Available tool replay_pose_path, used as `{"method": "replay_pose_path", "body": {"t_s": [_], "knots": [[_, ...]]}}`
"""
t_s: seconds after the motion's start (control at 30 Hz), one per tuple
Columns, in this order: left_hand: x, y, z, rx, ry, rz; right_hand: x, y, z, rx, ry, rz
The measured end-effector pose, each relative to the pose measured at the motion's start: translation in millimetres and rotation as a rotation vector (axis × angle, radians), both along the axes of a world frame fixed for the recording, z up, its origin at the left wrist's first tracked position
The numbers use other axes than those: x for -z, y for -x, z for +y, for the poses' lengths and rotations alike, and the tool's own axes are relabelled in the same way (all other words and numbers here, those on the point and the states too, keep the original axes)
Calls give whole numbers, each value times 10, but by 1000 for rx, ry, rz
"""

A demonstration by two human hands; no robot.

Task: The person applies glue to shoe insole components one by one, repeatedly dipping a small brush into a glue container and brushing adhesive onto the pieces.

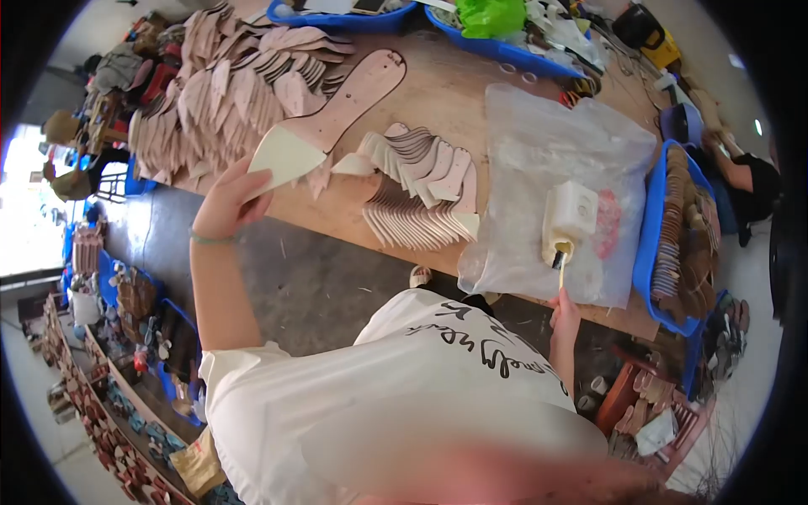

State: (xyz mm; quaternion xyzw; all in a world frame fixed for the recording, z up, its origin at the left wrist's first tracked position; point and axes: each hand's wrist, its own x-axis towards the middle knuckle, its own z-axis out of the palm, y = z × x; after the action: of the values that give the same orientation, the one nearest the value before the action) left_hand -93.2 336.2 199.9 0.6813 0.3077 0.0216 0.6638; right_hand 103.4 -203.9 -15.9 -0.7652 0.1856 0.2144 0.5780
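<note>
My left hand (232, 199) grips the cream end of a shoe insole (353, 101), whose pink part with a dark edge points away over the table. My right hand (565, 318) is closed around the thin handle of a brush (562, 276). The brush's dark tip is at the yellowish mouth of a white plastic bottle (572, 210), lying on a clear plastic sheet (522, 135). Whether the bristles touch the contents cannot be seen. Between my hands, overlapping insoles (421, 172) lie fanned in rows, cream ends showing on the nearer ones.
A large heap of pink insoles (227, 101) covers the table's far left. Blue bins (505, 55) stand along the back, one with a green bag (491, 17). At right, a blue basket (644, 269) holds brown pieces. Another person (749, 181) is at the far right.
</note>
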Motion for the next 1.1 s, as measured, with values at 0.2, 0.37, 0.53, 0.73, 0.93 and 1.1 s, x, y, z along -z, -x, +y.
{"method": "replay_pose_path", "body": {"t_s": [0.2,0.37,0.53,0.73,0.93,1.1], "knots": [[-37,-20,-77,166,121,-126,-124,-27,-3,33,41,-52],[-116,-79,-194,235,173,-148,-187,-21,16,24,45,-99],[-3,-188,-421,277,232,-96,-248,-4,21,-13,31,-88],[623,-739,-1506,442,658,99,-168,46,-14,-118,179,-309],[1982,-1090,-2735,323,940,571,200,57,-68,-285,364,-260],[2506,-1181,-2972,265,949,693,150,138,30,-467,542,-98]]}}
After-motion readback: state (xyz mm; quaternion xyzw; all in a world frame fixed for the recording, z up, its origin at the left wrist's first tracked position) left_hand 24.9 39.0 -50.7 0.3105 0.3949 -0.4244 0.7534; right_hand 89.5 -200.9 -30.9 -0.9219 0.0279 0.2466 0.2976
